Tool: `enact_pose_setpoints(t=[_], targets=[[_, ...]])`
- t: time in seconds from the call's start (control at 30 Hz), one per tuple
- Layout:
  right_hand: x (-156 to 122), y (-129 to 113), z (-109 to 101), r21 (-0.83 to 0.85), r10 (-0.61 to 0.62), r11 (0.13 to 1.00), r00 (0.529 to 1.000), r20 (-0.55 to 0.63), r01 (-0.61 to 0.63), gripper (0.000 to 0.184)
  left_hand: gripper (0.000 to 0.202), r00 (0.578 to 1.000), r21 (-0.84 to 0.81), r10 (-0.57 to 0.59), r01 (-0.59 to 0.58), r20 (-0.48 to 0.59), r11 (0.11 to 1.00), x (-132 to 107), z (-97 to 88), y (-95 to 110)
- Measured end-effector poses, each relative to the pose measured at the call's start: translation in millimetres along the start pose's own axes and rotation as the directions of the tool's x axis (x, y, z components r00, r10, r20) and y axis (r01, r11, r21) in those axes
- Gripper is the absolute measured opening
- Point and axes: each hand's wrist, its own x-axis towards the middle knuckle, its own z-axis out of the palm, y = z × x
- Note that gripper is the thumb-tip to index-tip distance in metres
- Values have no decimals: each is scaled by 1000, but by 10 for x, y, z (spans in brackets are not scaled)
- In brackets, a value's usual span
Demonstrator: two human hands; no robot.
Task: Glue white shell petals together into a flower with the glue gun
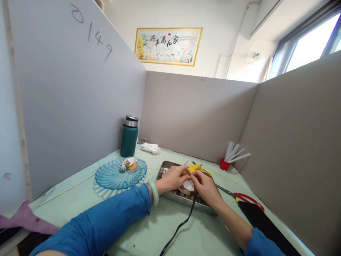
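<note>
My left hand [173,178] and my right hand [203,184] meet over a metal tray [186,199] of small shells and bits. Both pinch a white shell-like piece [188,185] held between them. A yellow glue gun [196,168] lies on the tray just behind my fingers, and its black cord [176,230] runs toward me across the pale green table. A pale bangle sits on my left wrist, and both sleeves are blue.
A blue glass plate [116,177] with a small shell ornament lies to the left, a green flask [129,137] and a white cloth [150,147] behind it. Red-handled scissors [241,197], a red cup of white sticks [229,159] and a black strip [263,223] are on the right. Grey partitions enclose the table.
</note>
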Motion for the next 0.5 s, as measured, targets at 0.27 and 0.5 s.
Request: enact_pose_setpoints(t=[0.27, 0.5], targets=[[-7, -9, 0, -50, -23, 998, 1000, -4, 23, 24, 20, 1000, 47, 8, -7, -22, 999, 4, 11, -25], [-13, -15, -7, -66, -27, 997, 1000, -1, 27, 24, 21, 1000, 62, 3, -2, -17, 998, 8, 7, -28]])
